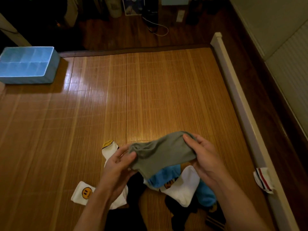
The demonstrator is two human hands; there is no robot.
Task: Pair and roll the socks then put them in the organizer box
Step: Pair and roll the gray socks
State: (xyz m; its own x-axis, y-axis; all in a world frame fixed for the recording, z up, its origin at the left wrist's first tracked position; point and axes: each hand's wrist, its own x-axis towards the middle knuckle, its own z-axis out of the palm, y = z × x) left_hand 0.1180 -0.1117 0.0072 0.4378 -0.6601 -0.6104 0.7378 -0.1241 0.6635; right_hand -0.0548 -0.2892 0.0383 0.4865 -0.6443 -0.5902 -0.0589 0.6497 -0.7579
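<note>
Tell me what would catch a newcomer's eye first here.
The left hand and right hand hold a grey sock stretched between them, low centre. Under it lies a heap of white, blue and black socks. A light-blue organizer box sits far left on the bamboo mat.

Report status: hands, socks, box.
Left hand and right hand both grip the grey sock, held above the mat. Loose socks piled beneath. Box far left, no socks in it.

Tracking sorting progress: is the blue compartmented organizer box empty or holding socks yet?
Empty, as far as visible: the blue compartmented organizer box shows only bare dividers, nothing inside.
</note>
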